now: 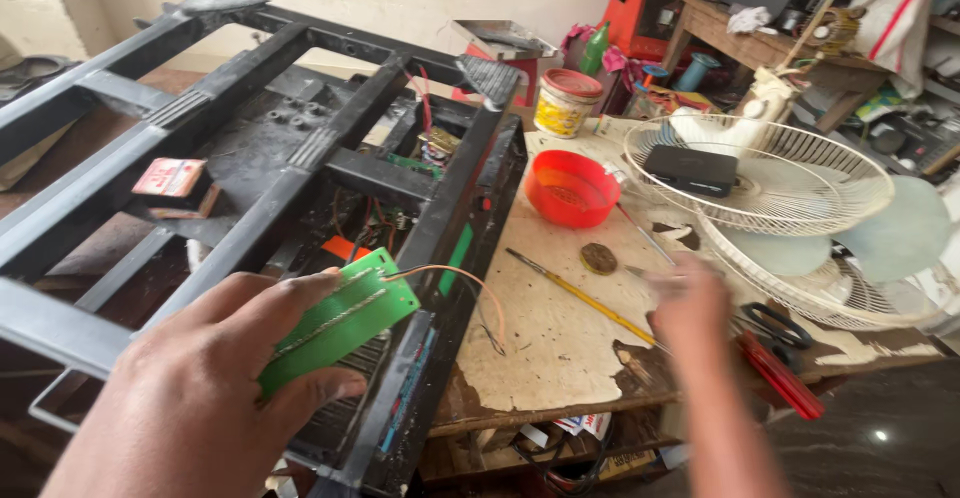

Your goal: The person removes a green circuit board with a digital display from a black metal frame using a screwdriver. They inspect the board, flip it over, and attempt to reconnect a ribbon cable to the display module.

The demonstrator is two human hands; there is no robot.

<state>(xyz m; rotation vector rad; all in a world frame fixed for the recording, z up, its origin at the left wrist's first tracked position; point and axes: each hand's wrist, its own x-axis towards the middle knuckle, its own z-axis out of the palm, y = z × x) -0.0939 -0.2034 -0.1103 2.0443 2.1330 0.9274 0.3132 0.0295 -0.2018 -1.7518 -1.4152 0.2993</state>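
Note:
My left hand [200,388] is shut on a narrow green circuit board [345,316], holding it over the near edge of a black open-framed appliance chassis [300,148]. An orange wire [470,283] loops from the board's far end down toward the chassis. My right hand [685,303] is blurred, fingers apart, reaching over the worn tabletop [550,338] close to a yellow-handled screwdriver [580,296] and some thin metal tools [645,236]. It holds nothing that I can see.
A red plastic bowl [572,188], a small round dark disc [599,258], a white wire fan guard [760,173] with a black box [692,168] on it, a pale fan blade [900,233], black-handled scissors [778,326], a red tool [780,373] and a lidded tub [565,101] crowd the table.

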